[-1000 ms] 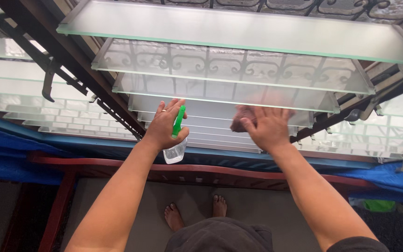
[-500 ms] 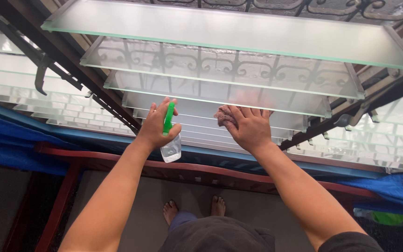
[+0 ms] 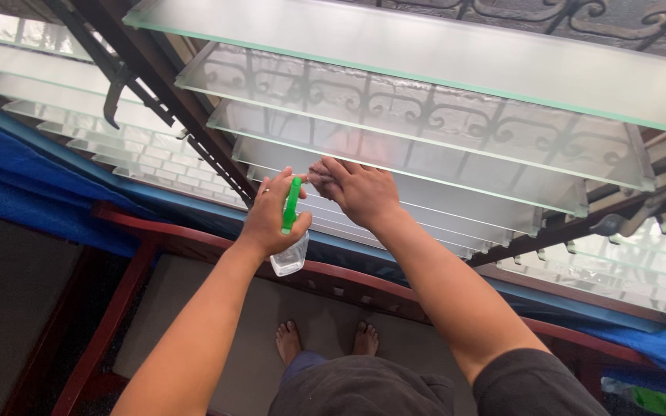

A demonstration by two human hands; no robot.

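Observation:
My left hand (image 3: 271, 216) grips a small clear spray bottle (image 3: 290, 254) with a green trigger head, held just below the frosted glass louvre slats (image 3: 425, 131). My right hand (image 3: 360, 191) presses a small brownish cloth (image 3: 319, 174) against one of the lower slats, right beside the bottle. The cloth is mostly hidden under my fingers. The two hands are almost touching.
A dark metal louvre frame (image 3: 171, 100) runs diagonally at the left, with more slats beyond it. Ornate ironwork shows behind the glass. A blue tarp (image 3: 32, 185) lies along the sill. Below are a red wooden bed frame (image 3: 148, 231) and my bare feet (image 3: 325, 343) on a grey mattress.
My right hand with the cloth has slid left along the slat until it sits next to the spray bottle. The left hand has stayed at about the same spot.

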